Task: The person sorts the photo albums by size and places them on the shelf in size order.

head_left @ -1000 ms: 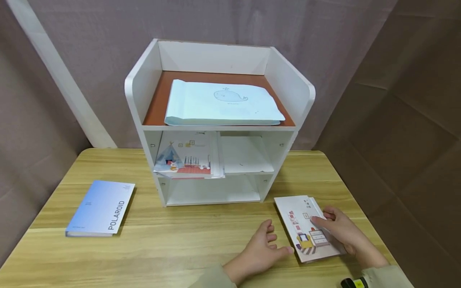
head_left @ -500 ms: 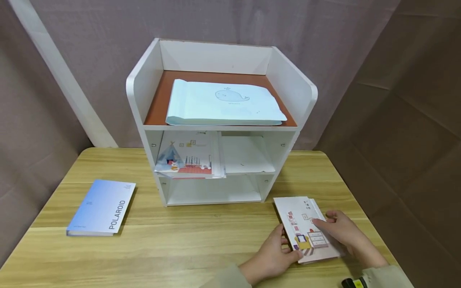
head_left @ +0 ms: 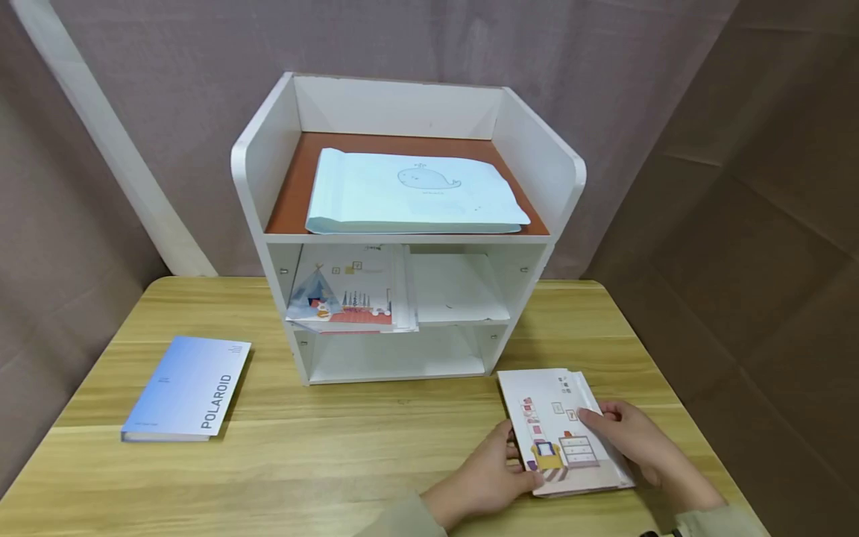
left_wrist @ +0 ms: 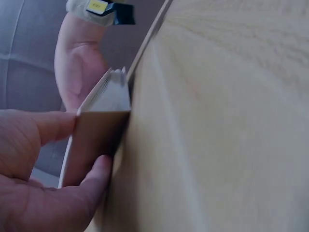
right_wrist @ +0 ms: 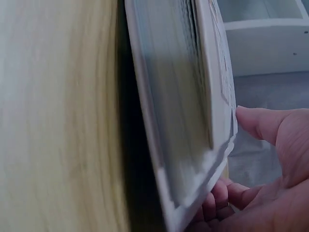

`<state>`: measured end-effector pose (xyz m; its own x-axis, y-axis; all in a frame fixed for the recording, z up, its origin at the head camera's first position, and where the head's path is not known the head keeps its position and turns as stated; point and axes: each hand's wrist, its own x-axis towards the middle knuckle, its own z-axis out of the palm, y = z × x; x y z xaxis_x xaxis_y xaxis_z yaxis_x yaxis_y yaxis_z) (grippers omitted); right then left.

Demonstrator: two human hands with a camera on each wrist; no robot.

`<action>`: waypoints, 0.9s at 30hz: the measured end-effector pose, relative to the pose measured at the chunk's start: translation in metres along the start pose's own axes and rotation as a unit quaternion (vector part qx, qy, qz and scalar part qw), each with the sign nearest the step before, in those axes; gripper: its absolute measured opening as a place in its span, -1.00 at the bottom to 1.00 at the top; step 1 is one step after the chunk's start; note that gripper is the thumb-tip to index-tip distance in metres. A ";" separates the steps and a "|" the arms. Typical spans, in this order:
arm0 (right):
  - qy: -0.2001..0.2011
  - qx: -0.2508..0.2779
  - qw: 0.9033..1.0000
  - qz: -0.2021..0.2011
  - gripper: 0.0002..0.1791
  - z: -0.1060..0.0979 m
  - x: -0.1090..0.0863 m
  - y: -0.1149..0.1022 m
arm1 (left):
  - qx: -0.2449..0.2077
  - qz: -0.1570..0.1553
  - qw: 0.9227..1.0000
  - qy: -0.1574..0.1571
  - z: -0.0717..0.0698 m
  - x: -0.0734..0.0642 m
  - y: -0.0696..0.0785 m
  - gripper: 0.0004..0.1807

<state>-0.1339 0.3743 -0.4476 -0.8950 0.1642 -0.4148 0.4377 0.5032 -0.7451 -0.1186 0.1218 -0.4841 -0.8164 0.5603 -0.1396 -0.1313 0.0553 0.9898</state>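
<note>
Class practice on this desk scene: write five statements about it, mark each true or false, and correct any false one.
1. The left hand and right hand both hold the thick white book with a printed armchair and drawers. True.
2. The blue rectangular POLAROID book stands upright. False: it lies flat on the wood-grain table.
3. The pale-blue whale-printed book lies on the brown top surface of the white shelf unit. True.
4. The white tent-printed booklet lies in the bottom compartment. False: it lies in the middle one.
5. The POLAROID book touches the left hand. False: they are apart.
</note>
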 end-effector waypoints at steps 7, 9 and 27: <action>-0.018 0.085 0.996 -0.003 -0.14 0.013 -0.010 -0.011 | 0.020 0.015 0.999 -0.044 -0.018 -0.012 0.004 -0.42; -0.025 0.108 0.994 -0.009 -0.16 0.016 -0.012 -0.015 | 0.021 0.013 0.998 -0.053 -0.023 -0.016 0.007 -0.44; 0.010 0.162 0.979 -0.125 -0.36 0.044 -0.030 -0.054 | 0.031 0.051 0.998 0.004 -0.064 -0.043 0.026 -0.37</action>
<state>-0.1270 0.3055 -0.4182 -0.9777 0.0884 -0.1907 0.2065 0.2352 -0.9498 -0.1223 0.0463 -0.4537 -0.8279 0.5595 -0.0388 -0.0128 0.0504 0.9986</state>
